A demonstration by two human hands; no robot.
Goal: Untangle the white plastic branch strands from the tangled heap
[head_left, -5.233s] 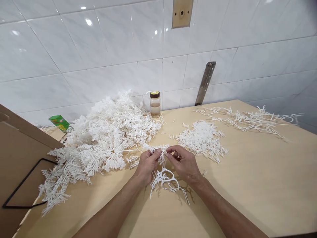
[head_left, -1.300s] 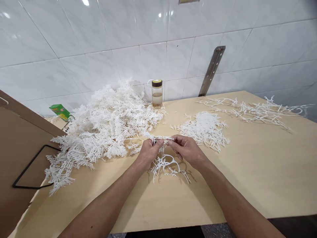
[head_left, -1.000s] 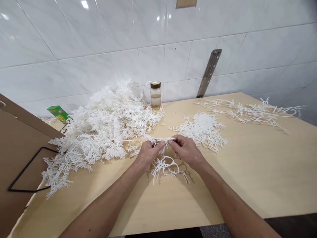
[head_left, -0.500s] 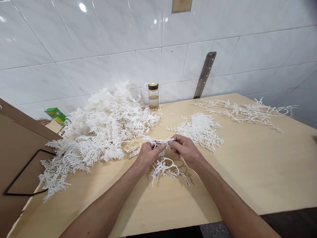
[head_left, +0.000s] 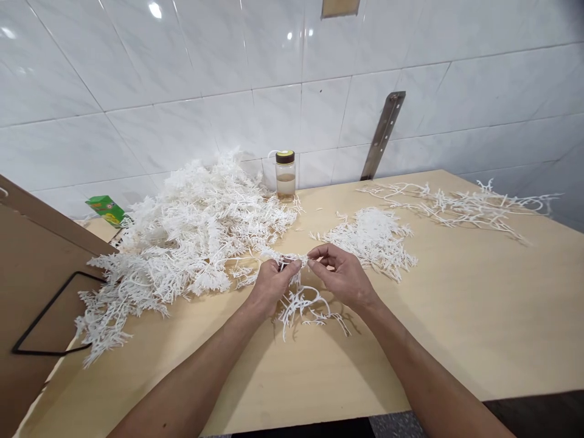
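My left hand (head_left: pixel 270 283) is closed around a white branching sprig (head_left: pixel 294 260) at the middle of the table. The thumb and fingertips of my right hand (head_left: pixel 340 274) pinch the same sprig at its right end. Below the hands, loose curly white stems (head_left: pixel 305 309) lie on the wooden table. A large heap of white feathery branches (head_left: pixel 196 225) spreads to the left of my hands. Just beyond my right hand sits a smaller pile of short white pieces (head_left: pixel 376 237). Longer bare white stems (head_left: pixel 460 205) lie at the back right.
A bottle with a dark lid (head_left: pixel 285 179) stands against the tiled wall. A metal bracket (head_left: pixel 383 135) leans at the wall. On the left are a cardboard box (head_left: pixel 36 261), a black wire frame (head_left: pixel 43 313) and a green carton (head_left: pixel 106 210). The table's front edge lies below my forearms.
The right hand's fingertips have shifted slightly left along the sprig, closer to my left thumb. Another small white piece now shows among the stems below. The view has moved slightly.
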